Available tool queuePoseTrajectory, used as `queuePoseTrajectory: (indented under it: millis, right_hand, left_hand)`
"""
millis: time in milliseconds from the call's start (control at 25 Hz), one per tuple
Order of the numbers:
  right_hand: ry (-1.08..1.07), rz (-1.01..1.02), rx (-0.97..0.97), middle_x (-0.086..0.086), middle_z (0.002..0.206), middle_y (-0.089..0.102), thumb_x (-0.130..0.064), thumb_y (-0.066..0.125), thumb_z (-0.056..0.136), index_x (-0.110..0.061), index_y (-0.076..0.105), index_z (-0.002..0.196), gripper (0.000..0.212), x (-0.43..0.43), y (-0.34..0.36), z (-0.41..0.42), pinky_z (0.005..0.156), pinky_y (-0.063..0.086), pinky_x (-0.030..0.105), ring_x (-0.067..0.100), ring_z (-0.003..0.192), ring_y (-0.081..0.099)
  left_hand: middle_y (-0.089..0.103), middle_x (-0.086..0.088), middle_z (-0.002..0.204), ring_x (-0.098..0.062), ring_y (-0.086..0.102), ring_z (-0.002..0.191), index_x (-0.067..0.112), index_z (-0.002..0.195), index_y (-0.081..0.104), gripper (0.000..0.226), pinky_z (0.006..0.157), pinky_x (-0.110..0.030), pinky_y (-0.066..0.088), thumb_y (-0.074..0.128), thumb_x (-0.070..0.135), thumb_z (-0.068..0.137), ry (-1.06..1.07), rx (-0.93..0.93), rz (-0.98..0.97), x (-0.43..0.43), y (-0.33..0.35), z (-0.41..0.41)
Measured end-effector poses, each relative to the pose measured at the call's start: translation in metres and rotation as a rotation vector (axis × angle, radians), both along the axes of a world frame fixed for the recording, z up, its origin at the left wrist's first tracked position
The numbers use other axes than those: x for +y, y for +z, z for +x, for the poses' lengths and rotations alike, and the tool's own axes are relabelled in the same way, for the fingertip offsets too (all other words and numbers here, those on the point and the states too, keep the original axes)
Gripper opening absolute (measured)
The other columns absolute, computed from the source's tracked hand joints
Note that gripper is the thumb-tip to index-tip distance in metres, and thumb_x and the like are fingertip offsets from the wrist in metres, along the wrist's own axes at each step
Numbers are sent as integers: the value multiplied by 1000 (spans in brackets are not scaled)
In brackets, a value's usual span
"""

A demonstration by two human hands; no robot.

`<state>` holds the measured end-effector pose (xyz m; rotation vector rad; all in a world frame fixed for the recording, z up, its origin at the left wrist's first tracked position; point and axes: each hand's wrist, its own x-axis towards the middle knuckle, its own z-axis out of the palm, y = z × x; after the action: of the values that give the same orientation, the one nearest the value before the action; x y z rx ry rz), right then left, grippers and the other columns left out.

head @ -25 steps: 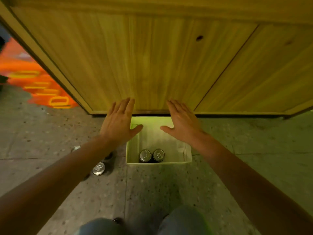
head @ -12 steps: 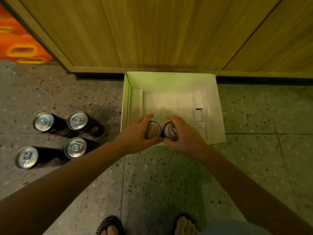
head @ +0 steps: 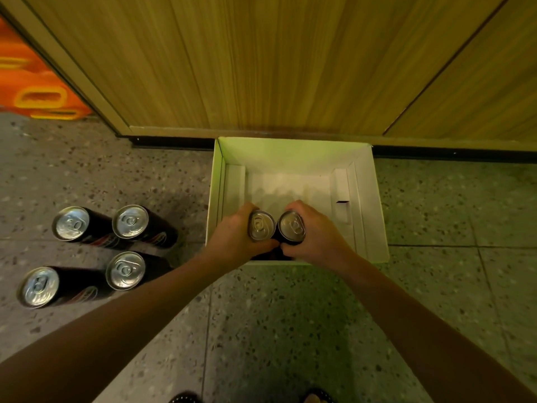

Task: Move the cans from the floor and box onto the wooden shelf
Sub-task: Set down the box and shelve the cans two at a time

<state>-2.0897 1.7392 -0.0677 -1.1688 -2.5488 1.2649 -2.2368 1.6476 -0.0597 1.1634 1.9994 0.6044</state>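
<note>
A white cardboard box stands open on the floor against the wooden panel. Two black cans with silver tops stand side by side at its near edge. My left hand is wrapped around the left can. My right hand is wrapped around the right can. The rest of the box is bare. Several more black cans stand upright on the floor to the left, among them one at the back and one nearest my left forearm.
Wooden panelling fills the top of the view, with a dark skirting strip at floor level. An orange and yellow surface shows at the far left. The floor is speckled grey tile. My sandalled feet are at the bottom edge.
A second ago both hands hovered open above the box. They came down and closed on the two cans in the box, and the view dropped lower and closer.
</note>
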Motion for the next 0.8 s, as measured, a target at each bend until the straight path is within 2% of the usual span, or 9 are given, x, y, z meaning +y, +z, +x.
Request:
queuePoseTrajectory:
  millis: [160,280,440,560,640,720,800]
  right_hand:
    - [-4,10,-19,5,99,67,-26,80,60,-16,54,103,51,16,26,-1,74,55,42,23,88,63]
    - [-53,39,13,4,100,69,-31,81,58,-20,55,102,53,30,106,-5,74,55,42,22,89,64]
    - [-84,63,77,3,98,70,-32,82,58,-16,58,103,53,45,282,-12,74,56,40,20,87,66]
    - [-102,75,128,-1,92,68,-30,81,60,-15,59,101,48,52,425,-16,70,55,29,17,85,65]
    - [-90,103,139,-1,95,67,-30,81,61,-15,59,104,51,55,525,-17,69,53,24,16,85,64]
    - [-79,119,172,2,101,69,-30,80,60,-15,59,106,52,59,615,-19,76,56,33,17,89,65]
    - [-79,134,216,3,100,70,-36,78,56,-17,61,102,52,61,703,-20,78,57,41,17,89,66]
  left_hand:
    - [67,-7,112,-13,57,88,12,115,52,62,74,-21,45,81,31,63,-51,50,-1,8,21,2]
    - [68,-4,108,-9,55,85,14,112,56,58,74,-20,43,80,33,63,-26,37,70,24,101,-6]
    - [62,6,94,-12,61,87,16,107,60,50,66,-12,43,79,31,64,-40,-6,164,41,275,-22]
    - [67,0,95,-17,64,87,13,103,62,48,73,-25,51,77,38,65,-92,46,206,50,416,-32]
    - [68,0,95,-15,63,85,14,100,63,46,71,-23,49,75,42,65,-118,69,242,55,519,-35]
    - [68,2,92,-13,63,84,17,96,64,42,64,-17,45,75,43,65,-133,86,279,60,614,-35]
    - [67,3,88,-13,63,82,19,93,64,40,59,-18,46,74,46,65,-138,131,302,64,706,-36]
